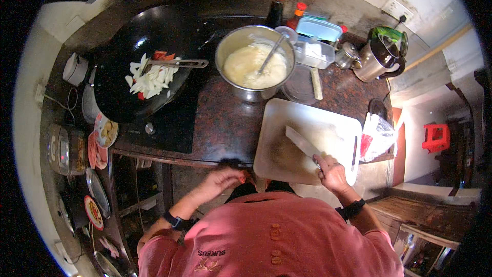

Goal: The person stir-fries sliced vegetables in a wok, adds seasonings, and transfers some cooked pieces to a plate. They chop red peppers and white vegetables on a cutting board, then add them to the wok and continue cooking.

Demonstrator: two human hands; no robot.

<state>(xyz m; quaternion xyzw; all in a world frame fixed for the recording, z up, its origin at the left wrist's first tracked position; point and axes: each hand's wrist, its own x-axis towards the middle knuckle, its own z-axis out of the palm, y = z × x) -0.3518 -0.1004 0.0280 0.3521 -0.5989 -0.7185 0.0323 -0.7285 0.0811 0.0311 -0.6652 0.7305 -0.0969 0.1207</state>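
My right hand (331, 171) grips the handle of a kitchen knife (301, 141), whose blade lies over the white cutting board (275, 123). My left hand (221, 181), slightly blurred, is just off the counter's front edge, left of the board; whether it holds anything small I cannot tell. Up and to the left, a black wok (119, 46) contains sliced white vegetable (153, 80), some red pieces (163, 55) and a metal spatula (188, 63). Between wok and board, farther back, stands a steel pot (251, 94) of pale, frothy batter-like mixture (242, 65) with a metal utensil (271, 54) in it.
Bottles with red caps (276, 7), a clear plastic container (326, 55) and a metal kettle (371, 63) line the back. A plastic bag (378, 138) lies right of the board. At left are a plate of food (106, 131) and a rice cooker (67, 150). The counter's front edge (180, 159) runs before me.
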